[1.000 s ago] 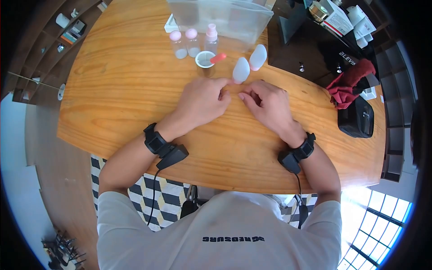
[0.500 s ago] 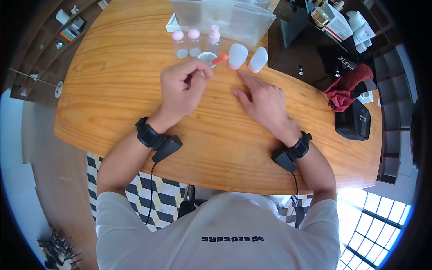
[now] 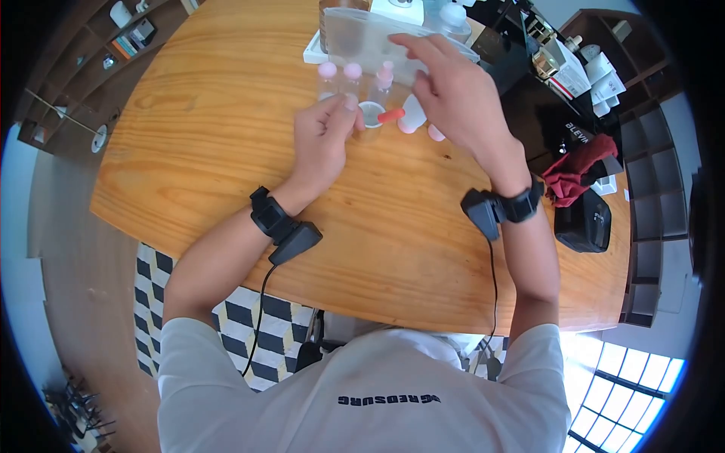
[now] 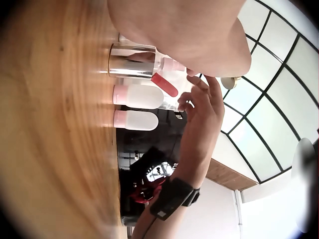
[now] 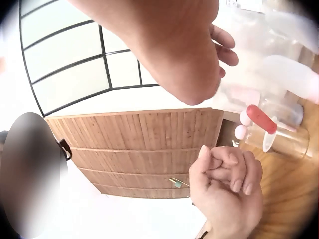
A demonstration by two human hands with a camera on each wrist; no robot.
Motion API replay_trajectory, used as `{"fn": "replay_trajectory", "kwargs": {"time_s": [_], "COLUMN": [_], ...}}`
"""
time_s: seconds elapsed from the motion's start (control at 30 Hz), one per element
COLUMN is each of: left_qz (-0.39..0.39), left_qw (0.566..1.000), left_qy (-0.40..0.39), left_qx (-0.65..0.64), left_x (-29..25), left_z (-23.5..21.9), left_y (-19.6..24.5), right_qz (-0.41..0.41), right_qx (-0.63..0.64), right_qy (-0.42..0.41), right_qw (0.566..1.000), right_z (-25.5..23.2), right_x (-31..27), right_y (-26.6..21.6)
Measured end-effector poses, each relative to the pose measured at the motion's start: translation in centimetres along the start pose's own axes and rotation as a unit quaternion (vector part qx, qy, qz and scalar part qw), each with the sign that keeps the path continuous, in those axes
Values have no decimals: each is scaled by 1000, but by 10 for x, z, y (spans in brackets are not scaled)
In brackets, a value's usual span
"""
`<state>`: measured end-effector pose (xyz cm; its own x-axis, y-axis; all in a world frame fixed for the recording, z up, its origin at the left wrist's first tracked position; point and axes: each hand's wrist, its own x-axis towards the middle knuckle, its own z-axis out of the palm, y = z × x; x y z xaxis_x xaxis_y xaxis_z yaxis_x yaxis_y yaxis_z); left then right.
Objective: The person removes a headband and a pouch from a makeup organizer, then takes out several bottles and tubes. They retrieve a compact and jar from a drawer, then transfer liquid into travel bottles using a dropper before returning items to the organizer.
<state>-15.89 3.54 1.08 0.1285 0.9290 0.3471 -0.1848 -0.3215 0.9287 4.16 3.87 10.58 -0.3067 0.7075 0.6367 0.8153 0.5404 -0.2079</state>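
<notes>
My right hand (image 3: 461,94) is stretched out above the front of a translucent plastic container (image 3: 359,38), fingers extended, with nothing visible in it. My left hand (image 3: 323,140) hovers in front of the bottles, its fingers loosely bent; the right wrist view shows no object in that hand (image 5: 227,186). Just beyond its fingertips stands a shiny cup (image 4: 132,60) with a red rounded stick (image 3: 391,115) leaning out over the rim. To the cup's right, two frosted squeeze bottles (image 4: 144,96) stand on their pink caps, partly hidden by my right hand in the head view.
Behind the cup are two small clear bottles (image 3: 352,73) with round pink caps and a pink-topped pump bottle (image 3: 384,79). A dark cabinet (image 3: 529,113) borders the right side, with a red cloth (image 3: 578,174) and a black case (image 3: 583,225) nearby.
One frosted bottle has been shifted back beside the other. My right hand has since left it and reached forward to the container. My left hand has drawn leftward, away from the frosted bottle.
</notes>
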Motion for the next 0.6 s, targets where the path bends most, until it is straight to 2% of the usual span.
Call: {"fn": "replay_trajectory", "kwargs": {"time_s": [0.07,0.1,0.13,0.17,0.2,0.3,0.37,0.4,0.43,0.47,0.53,0.57,0.6], "left_qz": [11,35,58,58,56,51,48,61,74,73,214,208,254], "left_qw": [1000,999,997,997,998,998,998,998,996,997,970,972,954], "left_qy": [-2,-12,-21,-20,-25,-26,-24,7,37,34,38,28,-19], "left_qx": [10,23,36,36,30,24,23,20,17,17,107,105,158], "left_x": [-1,-2,-2,-2,-2,-1,-2,-3,-3,-3,-4,-7,-9], "left_z": [1,2,2,3,3,2,4,7,9,10,11,19,24], "left_y": [1,1,1,1,1,-1,-1,0,1,5,15,23,33], "right_qz": [-40,-43,-44,-44,-45,-24,-8,-14,7,28,78,98,104], "right_qx": [-21,-22,-56,-90,-90,-80,-61,-51,-18,15,47,161,160], "right_qy": [-57,-56,-101,-147,-148,-135,-44,-14,-8,-2,0,0,2], "right_qw": [997,997,992,984,984,987,997,999,1000,999,996,982,982], "right_z": [11,14,16,16,15,5,-12,-28,-43,-58,-83,-89,-89], "right_x": [10,15,18,19,19,19,16,15,12,8,-5,-24,-34], "right_y": [5,8,11,11,12,12,9,2,-3,-8,-23,-28,-32]}}
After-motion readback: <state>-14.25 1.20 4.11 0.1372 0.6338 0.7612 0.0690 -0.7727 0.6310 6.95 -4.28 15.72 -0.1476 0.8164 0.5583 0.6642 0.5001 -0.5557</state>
